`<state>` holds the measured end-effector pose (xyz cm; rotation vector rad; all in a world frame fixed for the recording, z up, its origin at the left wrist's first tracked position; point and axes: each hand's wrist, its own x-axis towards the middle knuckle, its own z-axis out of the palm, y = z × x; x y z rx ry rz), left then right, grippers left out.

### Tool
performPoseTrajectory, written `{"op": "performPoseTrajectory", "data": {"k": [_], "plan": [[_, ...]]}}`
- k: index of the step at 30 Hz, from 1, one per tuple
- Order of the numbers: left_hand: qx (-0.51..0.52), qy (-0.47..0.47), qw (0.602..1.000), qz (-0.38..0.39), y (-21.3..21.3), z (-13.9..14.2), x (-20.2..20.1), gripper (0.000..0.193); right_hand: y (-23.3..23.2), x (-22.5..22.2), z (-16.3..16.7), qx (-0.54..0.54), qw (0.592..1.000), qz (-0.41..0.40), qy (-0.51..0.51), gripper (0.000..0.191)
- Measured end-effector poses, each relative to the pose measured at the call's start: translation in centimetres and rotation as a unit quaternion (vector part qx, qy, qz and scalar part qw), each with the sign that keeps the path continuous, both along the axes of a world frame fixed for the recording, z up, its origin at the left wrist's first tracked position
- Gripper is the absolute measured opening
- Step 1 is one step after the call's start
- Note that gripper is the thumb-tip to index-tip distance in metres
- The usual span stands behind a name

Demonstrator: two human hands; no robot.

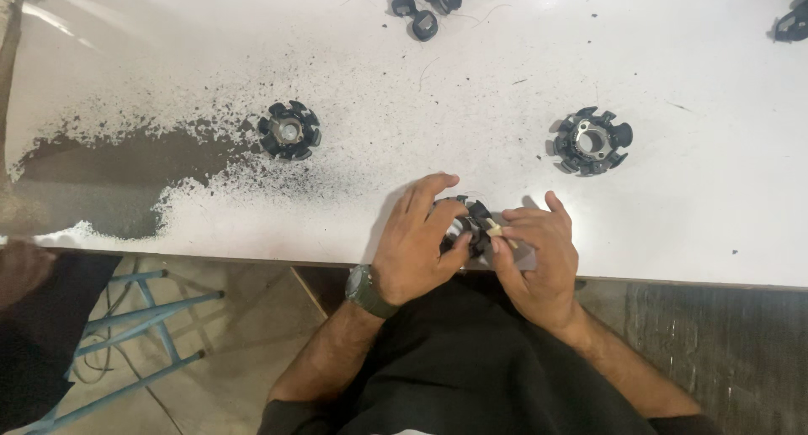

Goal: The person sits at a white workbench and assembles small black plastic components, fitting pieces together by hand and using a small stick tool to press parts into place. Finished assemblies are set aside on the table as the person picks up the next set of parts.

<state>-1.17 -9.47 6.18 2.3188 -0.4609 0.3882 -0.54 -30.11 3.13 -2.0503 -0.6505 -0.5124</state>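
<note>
My left hand [417, 241] grips a black round part with radial arms and a metal centre [468, 220] at the near edge of the white table [505, 82]. My right hand [539, 258] pinches a small pale strip [495, 230] and holds it against the right side of that part. A dark watch [364, 290] sits on my left wrist. Most of the held part is hidden by my fingers.
Two like black parts lie on the table, one to the left [289, 130] and one to the right [592, 140]. More black pieces sit at the far edge [423, 6] and the top right corner [793, 23]. Worn dark patches mark the table's left side [118, 174]. A blue metal frame [143, 317] stands below.
</note>
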Motion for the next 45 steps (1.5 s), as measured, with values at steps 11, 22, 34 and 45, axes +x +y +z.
{"op": "performPoseTrajectory", "data": {"k": [11,22,34,45], "plan": [[-0.031,0.009,0.997,0.065,-1.3,-1.7,-0.3,0.02,1.0,0.0,0.1,-0.08,0.997,-0.005,-0.017,0.026],[-0.056,0.008,0.997,0.058,-0.9,-2.3,-0.4,0.018,1.0,0.1,0.1,-0.064,0.998,-0.004,-0.018,0.028],[-0.041,0.014,0.998,0.039,-1.2,-1.8,-0.5,0.017,1.2,0.6,0.8,-0.038,0.999,0.012,0.019,0.024],[-0.046,0.009,0.995,0.091,-2.0,-2.5,-0.3,0.013,1.1,0.4,0.4,-0.029,0.999,0.003,0.019,0.023]]}}
